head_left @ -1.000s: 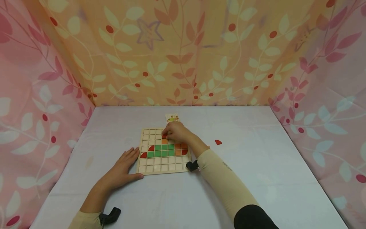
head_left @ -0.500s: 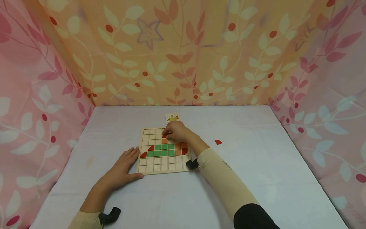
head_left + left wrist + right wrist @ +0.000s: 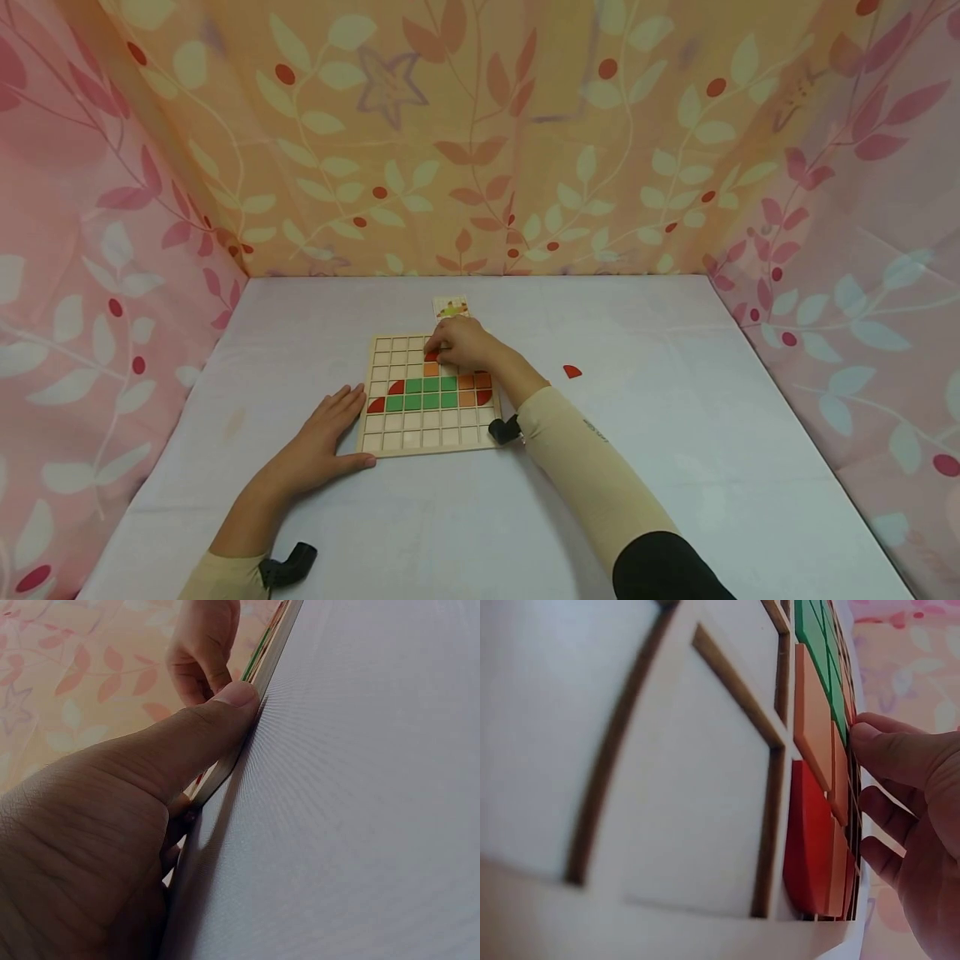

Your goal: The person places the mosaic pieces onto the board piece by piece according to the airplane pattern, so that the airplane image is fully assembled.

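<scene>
A pale wooden grid board (image 3: 436, 452) lies on the table in the head view. Green square tiles (image 3: 413, 402), orange squares (image 3: 430, 369) and red quarter-circle tiles (image 3: 377, 406) fill some of its cells. My right hand (image 3: 468, 344) reaches over the far part of the board, thumb and index finger pinching a red quarter-circle tile (image 3: 431, 357) at a cell there; the fingers partly cover it. With straight fingers and thumb spread, my left hand (image 3: 318, 446) rests against the board's left edge and near corner. In the left wrist view its thumb (image 3: 236, 694) touches the board's side.
Beyond the board lies a small picture card (image 3: 451, 307), partly behind the right hand. A loose red quarter-circle tile (image 3: 572, 372) lies on the white tabletop (image 3: 675, 433) to the right. Patterned cloth walls (image 3: 480, 167) surround the table's back and sides.
</scene>
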`<action>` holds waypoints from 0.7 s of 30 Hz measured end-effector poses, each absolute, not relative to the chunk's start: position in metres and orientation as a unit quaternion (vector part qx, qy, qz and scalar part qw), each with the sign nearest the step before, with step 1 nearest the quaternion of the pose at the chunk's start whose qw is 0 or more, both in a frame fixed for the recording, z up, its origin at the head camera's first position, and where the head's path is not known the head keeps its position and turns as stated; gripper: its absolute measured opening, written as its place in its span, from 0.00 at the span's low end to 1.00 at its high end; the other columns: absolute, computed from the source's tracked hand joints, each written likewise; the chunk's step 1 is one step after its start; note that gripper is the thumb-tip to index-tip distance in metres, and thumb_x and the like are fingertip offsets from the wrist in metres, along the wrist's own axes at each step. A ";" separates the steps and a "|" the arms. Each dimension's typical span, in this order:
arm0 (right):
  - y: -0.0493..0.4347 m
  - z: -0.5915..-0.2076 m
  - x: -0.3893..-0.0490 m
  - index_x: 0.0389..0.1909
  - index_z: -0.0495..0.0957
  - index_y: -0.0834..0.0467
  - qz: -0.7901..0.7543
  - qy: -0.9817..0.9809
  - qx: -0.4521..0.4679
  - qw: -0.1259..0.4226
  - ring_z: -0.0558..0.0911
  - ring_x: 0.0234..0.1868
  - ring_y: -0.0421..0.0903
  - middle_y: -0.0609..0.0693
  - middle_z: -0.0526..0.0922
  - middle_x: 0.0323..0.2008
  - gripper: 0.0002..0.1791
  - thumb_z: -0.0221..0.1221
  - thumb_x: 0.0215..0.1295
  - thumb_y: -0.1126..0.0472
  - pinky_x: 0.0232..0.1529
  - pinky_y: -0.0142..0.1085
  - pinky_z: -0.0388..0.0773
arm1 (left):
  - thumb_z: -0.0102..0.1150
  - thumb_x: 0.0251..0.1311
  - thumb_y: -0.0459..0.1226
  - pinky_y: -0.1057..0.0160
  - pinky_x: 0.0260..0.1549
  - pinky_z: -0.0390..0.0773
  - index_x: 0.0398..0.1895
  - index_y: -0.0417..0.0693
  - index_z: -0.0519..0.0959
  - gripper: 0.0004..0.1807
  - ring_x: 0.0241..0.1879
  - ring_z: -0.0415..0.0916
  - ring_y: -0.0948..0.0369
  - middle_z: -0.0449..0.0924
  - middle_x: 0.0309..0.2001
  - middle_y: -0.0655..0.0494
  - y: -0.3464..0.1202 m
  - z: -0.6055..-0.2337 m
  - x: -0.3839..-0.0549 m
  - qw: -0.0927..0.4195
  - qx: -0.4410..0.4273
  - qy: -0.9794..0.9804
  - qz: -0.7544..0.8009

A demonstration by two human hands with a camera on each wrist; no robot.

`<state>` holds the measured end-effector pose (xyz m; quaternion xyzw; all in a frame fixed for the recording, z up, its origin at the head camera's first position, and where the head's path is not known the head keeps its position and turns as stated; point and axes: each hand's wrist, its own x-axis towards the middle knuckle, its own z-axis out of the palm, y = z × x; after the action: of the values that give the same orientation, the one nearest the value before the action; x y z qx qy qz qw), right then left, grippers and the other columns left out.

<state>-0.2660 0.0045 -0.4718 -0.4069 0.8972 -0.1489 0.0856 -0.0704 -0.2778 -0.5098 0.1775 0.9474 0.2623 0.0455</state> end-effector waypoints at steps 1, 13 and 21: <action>0.005 -0.471 -0.266 0.54 0.87 0.42 -0.148 0.897 -0.407 0.086 0.78 0.57 0.45 0.43 0.84 0.52 0.15 0.65 0.69 0.57 0.62 0.46 0.72 | 0.71 0.50 0.66 0.60 0.80 0.34 0.81 0.43 0.55 0.63 0.82 0.40 0.47 0.50 0.82 0.49 -0.278 -0.510 -0.071 0.046 0.177 0.947 0.262; 0.023 -0.446 -0.252 0.55 0.87 0.47 -0.178 0.899 -0.393 0.077 0.73 0.66 0.50 0.46 0.82 0.58 0.14 0.65 0.71 0.56 0.67 0.55 0.66 | 0.71 0.50 0.66 0.53 0.81 0.39 0.81 0.44 0.55 0.63 0.82 0.40 0.47 0.50 0.83 0.50 -0.277 -0.509 -0.071 0.048 0.171 0.948 0.263; 0.048 -0.428 -0.233 0.54 0.87 0.49 -0.188 0.899 -0.393 0.038 0.74 0.58 0.49 0.46 0.82 0.56 0.15 0.67 0.68 0.58 0.61 0.50 0.69 | 0.72 0.49 0.65 0.50 0.80 0.40 0.82 0.45 0.54 0.63 0.82 0.39 0.47 0.48 0.83 0.51 -0.276 -0.511 -0.071 0.055 0.163 0.949 0.265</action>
<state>-0.2332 0.0484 -0.4285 -0.3932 0.8992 -0.1883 0.0380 -0.0710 -0.2760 -0.5113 0.1631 0.9487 0.2653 0.0547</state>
